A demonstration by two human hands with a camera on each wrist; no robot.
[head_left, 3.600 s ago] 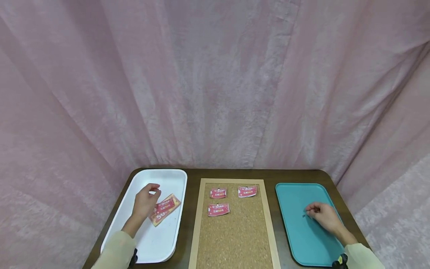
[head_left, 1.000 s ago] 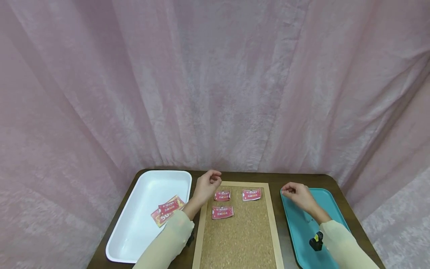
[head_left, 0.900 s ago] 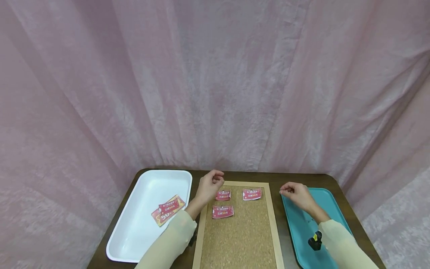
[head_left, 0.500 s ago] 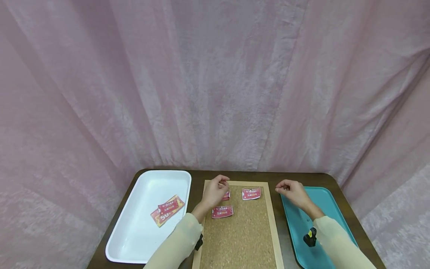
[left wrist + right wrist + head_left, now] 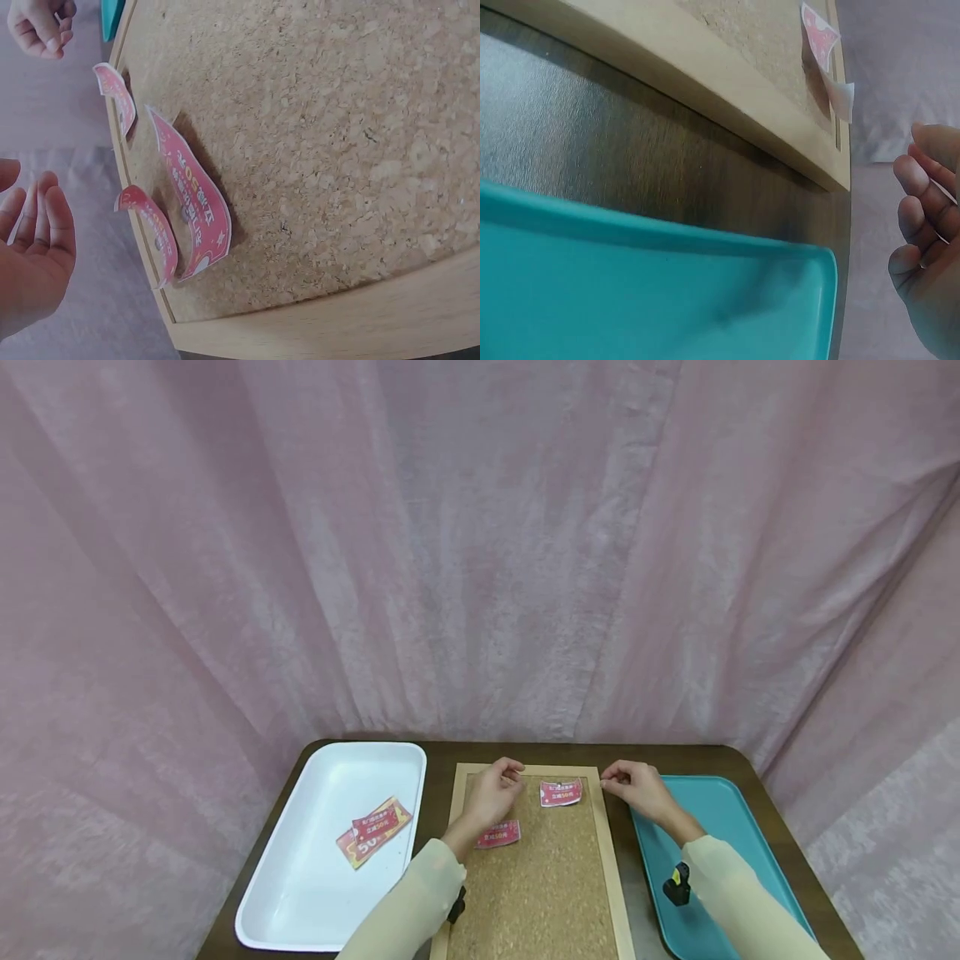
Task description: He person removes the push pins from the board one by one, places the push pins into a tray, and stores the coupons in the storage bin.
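Left hand (image 5: 491,795), right hand (image 5: 640,789) loosely curled, nothing visibly held; coupon (image 5: 561,794) near corkboard (image 5: 543,889) top-right corner best steadied by edges.

We see a rectangular cork board (image 5: 537,885) with a pale wooden frame. Three red-and-white paper coupons curl up from its far part: an upper-right coupon (image 5: 561,792); an upper-left coupon (image 5: 153,225), covered from the head view by the left hand (image 5: 492,793); and a lower-left coupon (image 5: 500,834), partly covered and slightly tilted.
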